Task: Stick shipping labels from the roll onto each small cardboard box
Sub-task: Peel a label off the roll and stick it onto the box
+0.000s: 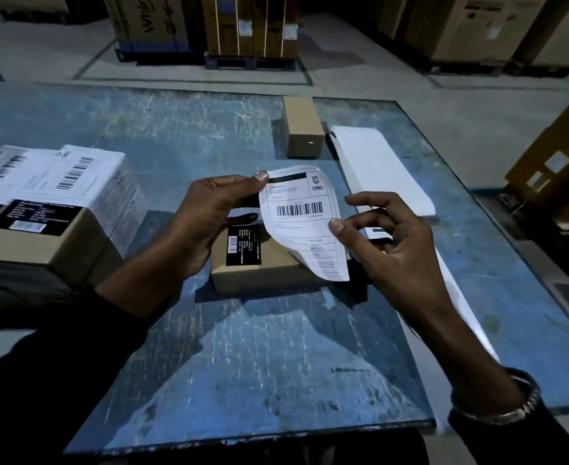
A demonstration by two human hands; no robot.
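A white shipping label (304, 218) with a barcode hangs curled in the air over a small cardboard box (259, 266) that carries a black sticker. My left hand (205, 223) pinches the label's top left corner between thumb and fingers. My right hand (387, 236) pinches its right edge with thumb and forefinger, the other fingers spread. The label's lower end droops onto the box's right side. A white strip of label backing (380, 169) lies on the blue table to the right, running toward me under my right arm. A second small box (303, 129) stands at the far side.
At the left stand stacked boxes (51, 209), several with white barcode labels on top. The worn blue table (242, 364) ends close to my body. Big cartons on pallets (249, 28) stand on the floor behind, more cartons at the right (558, 162).
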